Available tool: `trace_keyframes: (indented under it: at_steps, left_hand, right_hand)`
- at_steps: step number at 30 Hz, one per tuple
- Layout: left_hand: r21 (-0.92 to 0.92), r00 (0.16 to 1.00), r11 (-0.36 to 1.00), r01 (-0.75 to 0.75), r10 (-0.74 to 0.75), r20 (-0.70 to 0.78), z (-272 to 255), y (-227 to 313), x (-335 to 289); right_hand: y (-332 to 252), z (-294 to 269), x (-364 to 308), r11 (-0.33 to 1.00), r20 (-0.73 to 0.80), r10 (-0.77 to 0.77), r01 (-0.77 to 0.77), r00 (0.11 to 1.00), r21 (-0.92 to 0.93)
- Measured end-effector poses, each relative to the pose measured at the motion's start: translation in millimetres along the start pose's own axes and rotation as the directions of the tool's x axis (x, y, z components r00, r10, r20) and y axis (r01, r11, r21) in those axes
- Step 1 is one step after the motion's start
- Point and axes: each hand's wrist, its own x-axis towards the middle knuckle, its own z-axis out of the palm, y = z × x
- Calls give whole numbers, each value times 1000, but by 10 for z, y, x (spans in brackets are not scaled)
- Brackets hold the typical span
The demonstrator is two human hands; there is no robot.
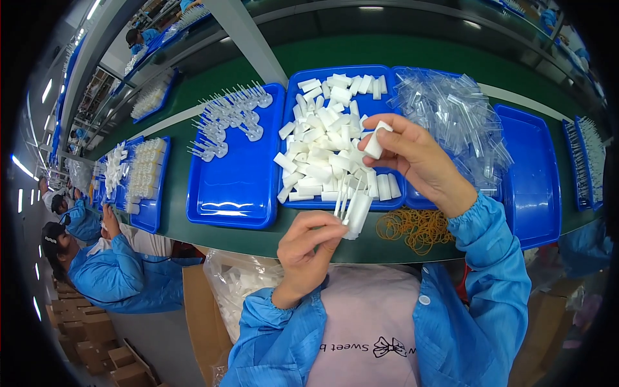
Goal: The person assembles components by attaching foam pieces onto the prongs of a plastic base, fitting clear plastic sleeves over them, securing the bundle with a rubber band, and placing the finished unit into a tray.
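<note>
Left hand point(313, 248) pinches upright white plastic sticks point(351, 206) over the table edge; right hand point(412, 158), up and rightward, well apart, grips a small white cap point(374, 143) above the cap tray point(387, 74).

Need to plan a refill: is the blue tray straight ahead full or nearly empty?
Mostly full. The blue tray holds a heap of small white pieces covering most of its floor; only small patches of bare blue show.

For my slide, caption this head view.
Left hand holds a white plastic applicator; right hand lifts a small white cap.
</note>
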Motion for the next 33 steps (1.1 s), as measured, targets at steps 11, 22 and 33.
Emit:
trace_keyframes:
  at_steps: [11,22,33]
  left_hand:
    - [155,991,979,-132,130,26,24,34,62]
    - [147,996,985,-93,91,23,38,17,57]
    - [166,984,971,-174,164,71,-4,3,82]
  right_hand:
    - [11,138,-69,988,149,152,-150,977,-21]
    - [68,44,-18,998,-3,45,-45,999,41]
    - [-36,32,-95,995,112,26,-16,993,-96]
